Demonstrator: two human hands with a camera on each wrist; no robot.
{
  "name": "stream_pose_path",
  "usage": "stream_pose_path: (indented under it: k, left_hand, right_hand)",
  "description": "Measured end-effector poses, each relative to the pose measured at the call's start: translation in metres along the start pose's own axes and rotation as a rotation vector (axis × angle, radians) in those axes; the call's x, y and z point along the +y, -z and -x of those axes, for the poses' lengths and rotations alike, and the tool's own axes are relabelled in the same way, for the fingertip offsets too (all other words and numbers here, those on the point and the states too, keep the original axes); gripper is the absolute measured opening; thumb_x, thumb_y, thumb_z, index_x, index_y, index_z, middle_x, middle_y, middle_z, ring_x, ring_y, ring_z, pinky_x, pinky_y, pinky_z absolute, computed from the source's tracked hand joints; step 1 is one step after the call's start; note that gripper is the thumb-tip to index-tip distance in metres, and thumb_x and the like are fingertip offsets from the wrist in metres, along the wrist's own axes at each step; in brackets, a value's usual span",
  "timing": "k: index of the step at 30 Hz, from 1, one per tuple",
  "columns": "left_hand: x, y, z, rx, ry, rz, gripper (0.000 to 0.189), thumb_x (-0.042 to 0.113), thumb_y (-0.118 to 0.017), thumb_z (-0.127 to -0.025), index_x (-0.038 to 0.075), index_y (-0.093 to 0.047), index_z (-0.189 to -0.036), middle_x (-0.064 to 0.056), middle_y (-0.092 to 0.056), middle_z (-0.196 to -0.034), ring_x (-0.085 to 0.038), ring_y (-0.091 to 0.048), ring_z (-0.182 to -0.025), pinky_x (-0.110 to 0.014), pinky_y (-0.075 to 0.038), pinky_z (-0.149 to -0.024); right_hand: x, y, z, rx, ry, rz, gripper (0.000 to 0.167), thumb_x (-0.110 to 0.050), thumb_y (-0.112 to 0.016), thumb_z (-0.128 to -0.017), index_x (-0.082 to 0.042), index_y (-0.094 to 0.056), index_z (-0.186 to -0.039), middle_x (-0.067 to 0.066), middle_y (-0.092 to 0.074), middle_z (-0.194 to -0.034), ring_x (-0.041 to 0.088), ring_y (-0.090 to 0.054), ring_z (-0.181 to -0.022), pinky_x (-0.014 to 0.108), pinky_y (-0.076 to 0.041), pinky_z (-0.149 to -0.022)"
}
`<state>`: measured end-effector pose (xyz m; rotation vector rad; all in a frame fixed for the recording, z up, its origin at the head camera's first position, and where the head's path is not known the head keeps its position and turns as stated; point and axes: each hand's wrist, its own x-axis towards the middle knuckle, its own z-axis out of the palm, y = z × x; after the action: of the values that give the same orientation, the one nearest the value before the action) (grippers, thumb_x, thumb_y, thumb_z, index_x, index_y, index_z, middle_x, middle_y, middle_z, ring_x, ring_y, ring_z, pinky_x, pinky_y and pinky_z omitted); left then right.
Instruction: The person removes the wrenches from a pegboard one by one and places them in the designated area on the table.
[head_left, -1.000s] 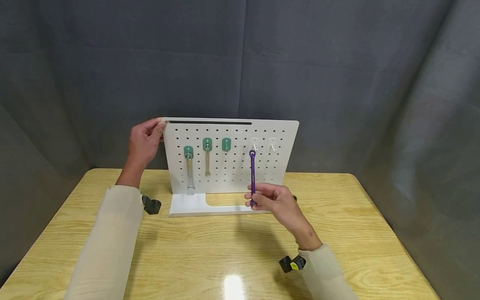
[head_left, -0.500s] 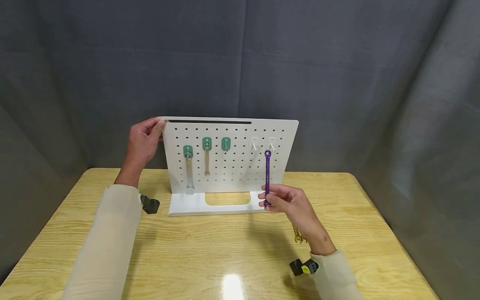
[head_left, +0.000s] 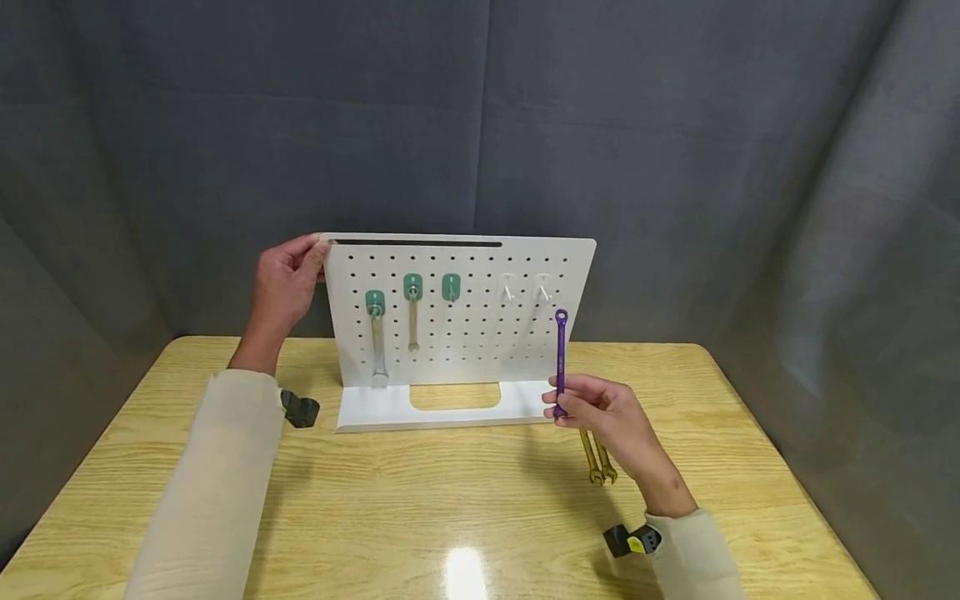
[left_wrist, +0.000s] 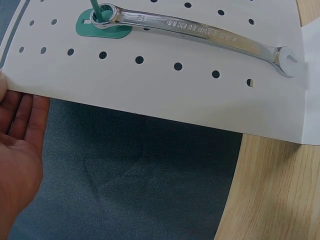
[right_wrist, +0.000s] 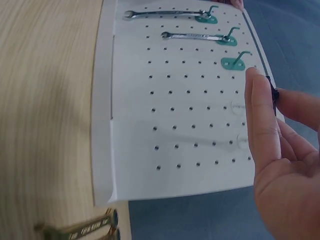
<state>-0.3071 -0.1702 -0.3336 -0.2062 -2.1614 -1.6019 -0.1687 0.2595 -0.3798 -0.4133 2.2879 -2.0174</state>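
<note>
A purple combination wrench point(head_left: 561, 358) stands upright, ring end up, its lower end pinched between the thumb and fingers of my right hand point(head_left: 607, 412). It is in front of the right edge of a white pegboard point(head_left: 465, 333). My left hand point(head_left: 288, 275) grips the board's upper left corner, thumb in front and fingers behind. Two silver wrenches hang by their ring ends from green hooks: a longer one point(left_wrist: 190, 27) at the far left and a shorter one point(right_wrist: 195, 36) beside it. A third green hook point(head_left: 451, 287) and two white hooks point(head_left: 507, 289) are bare.
Two gold wrenches point(head_left: 597, 467) lie on the wooden table point(head_left: 390, 500), partly hidden under my right hand. The pegboard's white base point(head_left: 378, 408) has a cut-out in its middle. Dark grey curtains point(head_left: 480, 125) surround the table.
My right hand has moved right with the purple wrench, away from the white hooks toward the board's right edge. The gold wrenches have come into view. My left hand stays on the corner.
</note>
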Motion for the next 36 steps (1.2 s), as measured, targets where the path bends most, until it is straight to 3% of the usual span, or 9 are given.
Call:
stream_pose_path:
  k: [8, 13, 19, 25, 30, 36]
  left_hand:
    - [0.003, 0.0, -0.008, 0.012, -0.049, 0.024, 0.037, 0.025, -0.06, -0.107, -0.001, -0.068, -0.132, -0.02, -0.069, -0.12, -0.003, -0.066, -0.086, -0.025, -0.058, -0.083]
    - [0.004, 0.0, -0.007, 0.01, -0.02, -0.002, 0.039, 0.028, -0.061, -0.106, 0.002, -0.068, -0.133, -0.019, -0.069, -0.121, -0.003, -0.066, -0.086, -0.025, -0.058, -0.084]
    - [0.002, 0.0, -0.003, 0.003, -0.006, -0.014, 0.04, 0.029, -0.06, -0.107, 0.002, -0.067, -0.135, -0.019, -0.069, -0.123, -0.005, -0.066, -0.089, -0.035, -0.058, -0.091]
    - [0.003, -0.001, -0.002, 0.001, -0.002, -0.003, 0.039, 0.027, -0.06, -0.107, 0.001, -0.067, -0.134, -0.02, -0.069, -0.123, -0.004, -0.066, -0.089, -0.031, -0.058, -0.088]
    - [0.003, 0.0, -0.001, 0.0, 0.006, -0.016, 0.039, 0.028, -0.06, -0.107, 0.002, -0.067, -0.135, -0.019, -0.068, -0.124, -0.006, -0.066, -0.091, -0.031, -0.058, -0.09]
    - [0.001, 0.001, -0.001, 0.004, 0.013, -0.026, 0.039, 0.028, -0.06, -0.107, 0.002, -0.066, -0.136, -0.018, -0.068, -0.124, -0.005, -0.065, -0.09, -0.034, -0.057, -0.091]
  right_hand:
    - [0.009, 0.027, 0.003, 0.03, -0.048, 0.032, 0.037, -0.011, -0.066, -0.103, 0.013, -0.06, -0.131, 0.03, -0.067, -0.12, 0.026, -0.073, -0.101, 0.038, -0.058, -0.088]
    - [0.022, 0.044, 0.009, 0.042, -0.143, 0.019, 0.04, -0.011, -0.064, -0.104, 0.013, -0.057, -0.134, 0.029, -0.066, -0.121, 0.03, -0.071, -0.106, 0.038, -0.057, -0.09]
    - [0.039, 0.061, 0.02, 0.019, -0.257, -0.034, 0.045, -0.005, -0.055, -0.107, 0.022, -0.043, -0.14, 0.034, -0.06, -0.129, 0.026, -0.068, -0.112, 0.033, -0.055, -0.095]
    - [0.046, 0.079, 0.03, 0.01, -0.33, -0.067, 0.049, -0.004, -0.052, -0.108, 0.024, -0.034, -0.144, 0.031, -0.061, -0.129, 0.028, -0.068, -0.113, 0.032, -0.054, -0.095]
    - [0.053, 0.091, 0.037, -0.029, -0.359, -0.114, 0.048, -0.003, -0.051, -0.108, 0.027, -0.034, -0.141, 0.024, -0.067, -0.119, 0.023, -0.071, -0.105, 0.032, -0.055, -0.093]
    - [0.062, 0.1, 0.041, -0.062, -0.366, -0.23, 0.046, -0.002, -0.051, -0.108, 0.025, -0.036, -0.142, 0.023, -0.069, -0.12, 0.024, -0.07, -0.108, 0.031, -0.055, -0.094]
